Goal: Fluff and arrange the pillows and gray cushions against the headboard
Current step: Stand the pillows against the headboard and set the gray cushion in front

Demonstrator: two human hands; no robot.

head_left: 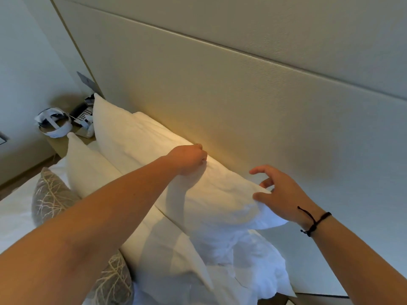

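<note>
Pillow (211, 194), white, leans upright against the beige headboard (242, 102). Left hand (189, 158) has fingers curled, pinching the pillow's top edge. Right hand (279, 192) has fingers spread apart and loosely bent, thumb on the pillow's near corner, fingertips just beside the headboard. Black cord bracelet (315, 221) circles the right wrist. Below the fingers, more white pillows (176, 256) stand in front. Further out, left of the left arm, two gray patterned cushions (52, 194) rest against them. Nightstand (61, 142) beyond holds a phone (84, 117).
</note>
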